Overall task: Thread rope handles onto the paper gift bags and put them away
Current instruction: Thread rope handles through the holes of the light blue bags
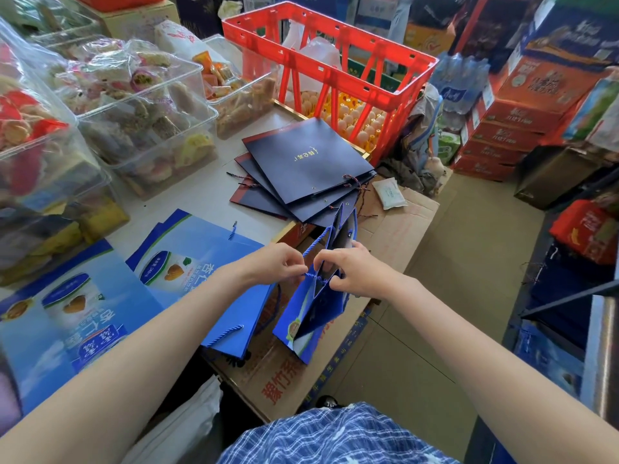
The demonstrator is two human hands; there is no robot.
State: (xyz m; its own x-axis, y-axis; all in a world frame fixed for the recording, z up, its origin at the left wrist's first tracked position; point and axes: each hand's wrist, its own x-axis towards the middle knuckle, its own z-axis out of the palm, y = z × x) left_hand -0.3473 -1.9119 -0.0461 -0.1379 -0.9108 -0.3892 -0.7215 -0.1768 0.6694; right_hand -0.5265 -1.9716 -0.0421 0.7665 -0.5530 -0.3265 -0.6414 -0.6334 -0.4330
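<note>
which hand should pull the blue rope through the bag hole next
Left. The left hand already pinches the blue rope at the bag's top edge, while the right hand grips the blue gift bag and steadies it.

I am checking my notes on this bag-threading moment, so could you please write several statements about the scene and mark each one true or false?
1. Both hands work at the top edge of a blue gift bag held open over the cardboard box. True.
2. The left hand pinches a blue rope handle. True.
3. The right hand rests flat on the table. False: it grips the bag's top edge.
4. The dark navy bags lie stacked in front of the red crate. True.
5. The red crate is filled with gift bags. False: white plastic bags show inside it.
</note>
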